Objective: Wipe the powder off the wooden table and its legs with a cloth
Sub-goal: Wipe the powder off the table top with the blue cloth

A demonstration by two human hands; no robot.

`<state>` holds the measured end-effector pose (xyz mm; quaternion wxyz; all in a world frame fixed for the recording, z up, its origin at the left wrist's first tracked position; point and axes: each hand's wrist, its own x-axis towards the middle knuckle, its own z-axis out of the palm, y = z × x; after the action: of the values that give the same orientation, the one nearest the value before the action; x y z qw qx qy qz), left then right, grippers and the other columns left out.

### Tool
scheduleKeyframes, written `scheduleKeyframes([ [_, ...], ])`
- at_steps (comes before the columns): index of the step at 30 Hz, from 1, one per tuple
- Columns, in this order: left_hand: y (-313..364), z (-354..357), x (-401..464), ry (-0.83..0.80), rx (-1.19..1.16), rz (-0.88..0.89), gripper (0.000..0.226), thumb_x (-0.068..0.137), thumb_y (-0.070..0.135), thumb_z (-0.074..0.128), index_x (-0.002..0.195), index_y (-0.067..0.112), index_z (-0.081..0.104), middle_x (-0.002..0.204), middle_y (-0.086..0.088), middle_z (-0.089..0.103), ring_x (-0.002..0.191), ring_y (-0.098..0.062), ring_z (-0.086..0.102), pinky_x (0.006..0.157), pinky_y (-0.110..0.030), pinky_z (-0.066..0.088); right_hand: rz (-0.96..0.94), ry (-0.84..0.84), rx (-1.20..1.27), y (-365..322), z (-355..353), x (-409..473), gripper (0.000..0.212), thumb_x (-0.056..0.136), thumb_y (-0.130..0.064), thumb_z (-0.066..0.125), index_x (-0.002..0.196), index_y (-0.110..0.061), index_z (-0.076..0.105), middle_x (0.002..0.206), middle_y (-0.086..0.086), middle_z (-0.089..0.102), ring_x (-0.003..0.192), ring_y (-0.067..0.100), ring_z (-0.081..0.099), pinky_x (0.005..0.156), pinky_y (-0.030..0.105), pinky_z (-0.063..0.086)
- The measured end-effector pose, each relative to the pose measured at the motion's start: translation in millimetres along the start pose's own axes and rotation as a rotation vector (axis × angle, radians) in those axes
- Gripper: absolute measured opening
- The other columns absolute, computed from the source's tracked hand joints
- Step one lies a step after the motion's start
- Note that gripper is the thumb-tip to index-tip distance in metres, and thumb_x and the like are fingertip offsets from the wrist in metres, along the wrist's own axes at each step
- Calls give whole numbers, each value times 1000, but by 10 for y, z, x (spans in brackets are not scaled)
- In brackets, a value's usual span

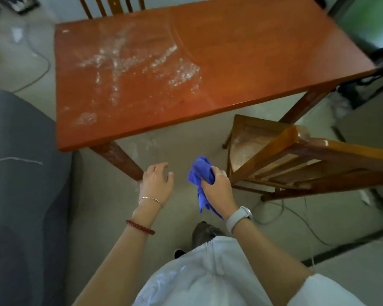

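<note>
Blue cloth (200, 173) gripped in right hand (217, 186) below powdered table (252, 62)

I note a wooden chair (301, 160) at right, a second chair (113, 5) at the far side, a grey sofa (20, 173) at left, and cables (296, 217) on the floor (111, 213).
</note>
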<state>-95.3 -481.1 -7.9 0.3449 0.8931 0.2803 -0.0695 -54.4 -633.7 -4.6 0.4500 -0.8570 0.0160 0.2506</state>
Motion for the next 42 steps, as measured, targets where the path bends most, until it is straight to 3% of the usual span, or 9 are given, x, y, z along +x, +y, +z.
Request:
scheduleKeyframes([
  [9,-118,-571,1256,-18,99,179,36,92,24,46,126,14,48,131,-7,46,123,-25,40,102,-40,35,-63,199,107,-748,402,924,35,82,-8,52,116,-14,53,119,5,50,110,23,49,93,35,44],
  [13,-172,-813,1854,6,174,213,37,91,26,46,127,17,47,135,-5,42,125,-24,36,101,-41,35,-158,436,5,-1155,325,1589,39,81,-6,57,119,-7,53,122,12,50,114,27,44,91,26,35],
  [18,-225,-999,2421,-32,340,235,46,91,37,43,136,27,36,149,-2,22,137,-25,15,106,-51,23,-117,744,-249,-1376,-68,2383,48,80,-3,54,127,-10,48,134,18,39,117,37,34,98,36,27],
  [24,-502,-1088,2757,-92,402,235,48,92,41,39,138,30,31,153,-2,14,141,-25,6,110,-51,12,171,616,-493,-1189,53,2779,57,81,-8,54,134,-25,41,145,7,30,117,41,32,94,51,34],
  [29,-850,-1366,2792,-16,349,187,44,90,36,45,133,28,41,151,-2,22,139,-26,11,110,-53,12,-383,354,-601,-1448,1365,2163,56,61,-6,62,114,-22,60,121,11,56,89,42,51,71,49,50],
  [32,-1060,-1529,2778,-4,344,138,44,90,35,47,133,27,42,151,-5,23,139,-28,11,110,-53,11,-436,133,-374,-1591,1597,1937,48,75,-5,59,119,-23,58,124,7,50,101,33,46,83,41,46],
  [37,-1408,-1624,2642,19,361,102,50,90,40,43,137,27,37,153,-7,17,140,-30,8,111,-56,9,-135,629,-244,-1504,866,2211,50,77,-4,57,126,-15,53,130,18,44,114,38,40,95,37,33],
  [40,-1663,-1708,2542,22,356,0,56,89,45,37,142,29,26,155,-6,7,142,-29,1,112,-56,6,136,654,-374,-1526,974,2299,52,81,-8,56,131,-18,47,138,16,36,118,41,35,96,48,35],
  [42,-1862,-1790,2499,15,355,-73,58,91,46,36,144,29,20,156,-4,1,143,-27,-3,112,-55,3,-24,577,-572,-1609,1477,2160,56,69,-8,65,123,-17,54,131,18,46,106,45,45,86,51,45],
])
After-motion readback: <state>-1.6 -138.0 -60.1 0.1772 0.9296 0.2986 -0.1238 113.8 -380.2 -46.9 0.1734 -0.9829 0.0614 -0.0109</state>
